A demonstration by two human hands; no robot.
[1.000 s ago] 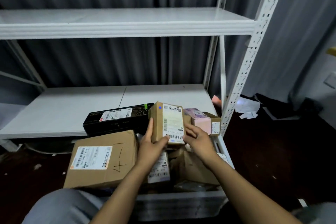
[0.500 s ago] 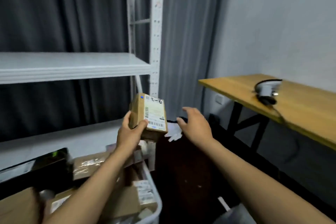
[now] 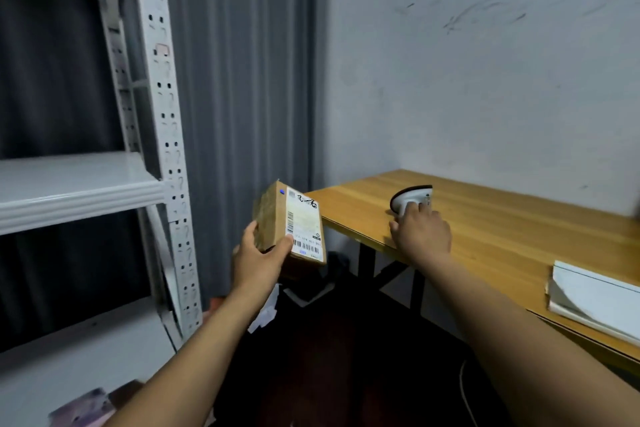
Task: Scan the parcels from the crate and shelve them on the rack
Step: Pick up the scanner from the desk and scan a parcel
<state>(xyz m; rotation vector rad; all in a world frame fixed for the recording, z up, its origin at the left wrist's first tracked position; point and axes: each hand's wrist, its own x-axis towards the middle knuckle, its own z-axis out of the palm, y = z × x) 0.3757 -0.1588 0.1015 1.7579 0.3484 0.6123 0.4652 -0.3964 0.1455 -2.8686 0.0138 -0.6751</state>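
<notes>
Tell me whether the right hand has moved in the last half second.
Yes. The right hand has gone from short of the table edge to the scanner on it.

Your worktop (image 3: 502,239) is a wood-topped table on dark legs, set against the wall at your right. A white scanner (image 3: 410,199) with a dark rim lies on it near the far left corner. A flat white object (image 3: 595,302) lies on it at the right edge of view; its kind cannot be told. The white rack (image 3: 162,121) stands at your left with two white shelves in view. Pale paper scraps (image 3: 265,314) lie on the dark floor (image 3: 339,364) just beside the rack's foot.
</notes>
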